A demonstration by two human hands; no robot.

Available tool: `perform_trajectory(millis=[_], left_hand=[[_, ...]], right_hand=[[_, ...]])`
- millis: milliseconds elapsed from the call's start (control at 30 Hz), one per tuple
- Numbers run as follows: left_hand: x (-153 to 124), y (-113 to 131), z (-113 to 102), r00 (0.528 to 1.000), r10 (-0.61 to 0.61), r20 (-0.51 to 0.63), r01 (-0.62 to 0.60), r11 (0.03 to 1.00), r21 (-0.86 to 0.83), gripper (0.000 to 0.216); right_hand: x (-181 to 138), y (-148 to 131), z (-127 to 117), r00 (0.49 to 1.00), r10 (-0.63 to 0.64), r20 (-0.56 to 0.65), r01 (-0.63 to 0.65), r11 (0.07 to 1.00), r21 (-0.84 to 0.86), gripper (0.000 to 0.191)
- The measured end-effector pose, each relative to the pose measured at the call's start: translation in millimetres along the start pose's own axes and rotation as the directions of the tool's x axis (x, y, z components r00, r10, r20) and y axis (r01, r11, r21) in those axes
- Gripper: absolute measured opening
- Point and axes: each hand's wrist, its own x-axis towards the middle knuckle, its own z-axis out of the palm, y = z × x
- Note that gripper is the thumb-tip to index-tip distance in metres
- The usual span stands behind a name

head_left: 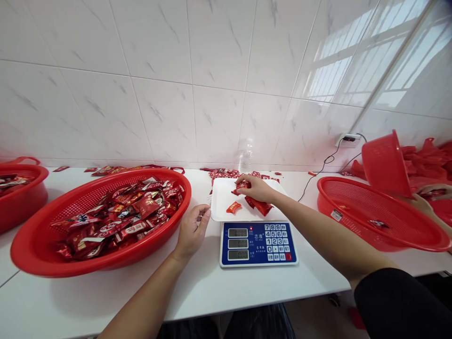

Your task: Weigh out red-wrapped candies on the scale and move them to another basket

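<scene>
My right hand (254,187) is over the white weighing pan (221,200), its fingers closed on a small red snack packet (242,187). Below it on the pan lie a small orange-red packet (233,207) and several darker red packets (260,206). The pan sits on a digital scale (259,245) with a blue keypad and lit displays. Just left of the pan's front corner, my left hand (193,229) has its fingers curled in, with nothing visible in them. Left of that hand stands a large red basket (28,245) filled with red snack packets (141,214).
Another red basket (31,200) stands at the far left. At right, another person's hand (423,207) is near a tilted red basket (384,162) over a larger red basket (339,202). Packets and red patterned bags (226,174) lie along the wall. A cable (323,162) hangs from the socket.
</scene>
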Motion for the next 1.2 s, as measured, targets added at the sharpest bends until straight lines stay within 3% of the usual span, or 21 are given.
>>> perform_trajectory(millis=[67, 200, 267, 333, 567, 700, 800, 933, 1033, 1133, 1200], left_hand=[[0, -1, 0, 1.000, -0.006, 0.003, 0.006, 1.000, 0.007, 0.029], [0, -1, 0, 1.000, -0.007, 0.005, 0.007, 1.000, 0.010, 0.028], [0, 0, 0, 1.000, -0.004, 0.004, 0.004, 1.000, 0.008, 0.028], [0, 1, 0, 1.000, -0.001, 0.004, 0.001, 1.000, 0.012, 0.028], [1, -2, -1, 0.999, 0.046, 0.011, -0.046, 0.998, 0.049, 0.027], [4, 8, -4, 0.993, 0.117, 0.024, -0.119, 0.986, 0.116, 0.025], [12, 25, -1, 0.977, 0.178, 0.121, -0.194, 0.971, 0.137, 0.021], [39, 38, 18, 0.895, 0.187, 0.404, -0.286, 0.937, 0.202, 0.026], [69, 34, 38, 0.792, 0.071, 0.607, -0.310, 0.902, 0.299, 0.049], [96, 28, 58, 0.687, -0.113, 0.718, -0.298, 0.858, 0.419, 0.074], [108, 26, 73, 0.659, -0.152, 0.736, -0.323, 0.827, 0.460, 0.078]], right_hand=[[-5, -6, 1, 0.990, -0.061, 0.131, 0.062, 0.998, -0.005, 0.036], [-11, -15, 4, 0.910, -0.179, 0.375, 0.224, 0.971, -0.081, 0.051], [-11, -17, 8, 0.889, -0.184, 0.420, 0.272, 0.949, -0.160, 0.057], [-11, -16, 13, 0.889, -0.179, 0.421, 0.291, 0.931, -0.219, 0.050], [-9, -12, 15, 0.955, -0.183, 0.235, 0.220, 0.965, -0.145, 0.017], [-6, 2, -2, 0.995, -0.095, -0.008, 0.095, 0.995, -0.006, 0.022], [-3, 19, -15, 0.981, 0.030, -0.190, -0.006, 0.992, 0.126, 0.030], [-1, 40, -21, 0.939, 0.168, -0.301, -0.075, 0.952, 0.297, 0.035], [-4, 46, -23, 0.924, 0.218, -0.315, -0.084, 0.917, 0.389, 0.037], [-9, 46, -24, 0.918, 0.240, -0.315, -0.079, 0.890, 0.449, 0.039], [-13, 46, -25, 0.919, 0.246, -0.307, -0.074, 0.874, 0.480, 0.040]])
